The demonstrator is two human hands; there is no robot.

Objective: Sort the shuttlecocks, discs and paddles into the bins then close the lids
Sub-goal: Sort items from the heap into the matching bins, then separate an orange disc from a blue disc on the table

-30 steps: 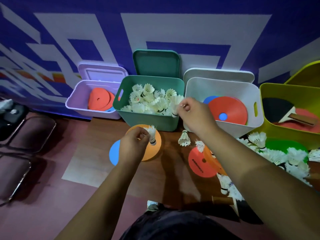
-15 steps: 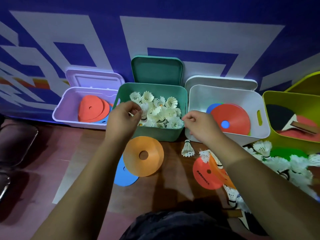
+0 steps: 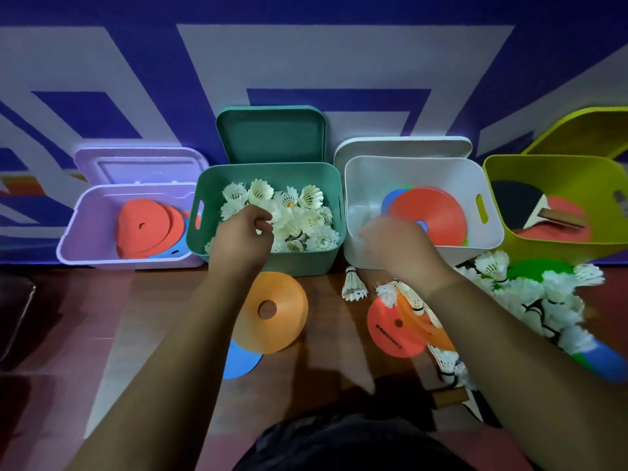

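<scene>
Four open bins line the wall at 12 o'clock. Your left hand point(image 3: 243, 237) hovers over the green bin point(image 3: 268, 169), heaped with shuttlecocks point(image 3: 306, 212); its fingers are curled, and I cannot tell if they hold anything. Your right hand point(image 3: 399, 246) sits at the near rim of the white bin point(image 3: 407, 164), which holds a red disc point(image 3: 438, 212); its fingers are hidden. On the floor, an orange disc point(image 3: 282, 321) lies at 6 o'clock of the green bin. A loose pile of shuttlecocks point(image 3: 543, 294) lies at 3 o'clock. A paddle point(image 3: 520, 202) lies in the yellow-green bin point(image 3: 543, 171).
</scene>
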